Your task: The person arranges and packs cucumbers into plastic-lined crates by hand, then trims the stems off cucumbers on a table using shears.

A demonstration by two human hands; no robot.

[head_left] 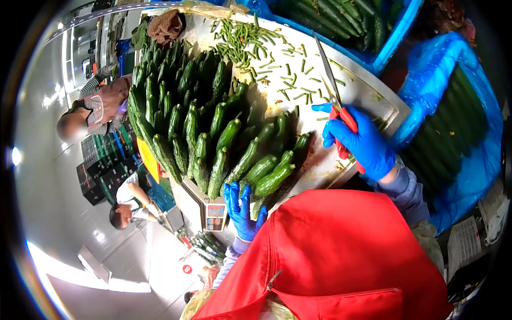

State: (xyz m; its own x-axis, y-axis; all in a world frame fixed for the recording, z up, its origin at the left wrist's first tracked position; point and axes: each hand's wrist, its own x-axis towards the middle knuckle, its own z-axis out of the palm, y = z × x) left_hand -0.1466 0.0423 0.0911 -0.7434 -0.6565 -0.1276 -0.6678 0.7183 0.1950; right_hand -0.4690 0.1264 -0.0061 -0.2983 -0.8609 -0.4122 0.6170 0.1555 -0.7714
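My left hand [243, 214], in a blue glove, has its fingers apart at the near end of a big pile of green cucumbers [218, 128]. Its fingertips are right at the ends of the closest cucumbers. In my right hand [368, 144], also blue-gloved, is a pair of scissors [327, 72]. My fingers wrap round the red handles, and the silver blades point up and away over the metal table [373, 93]. Beyond the blades lie many short green stem pieces [248, 45], scattered across the tabletop.
A blue crate [392, 42] holding cucumbers stands at the far right. Blue plastic [426, 72] lines another load of cucumbers [448, 128] beside my right arm. A brown cloth [166, 26] lies behind the pile. Two people [104, 106] are at the left, near stacked dark crates [106, 165].
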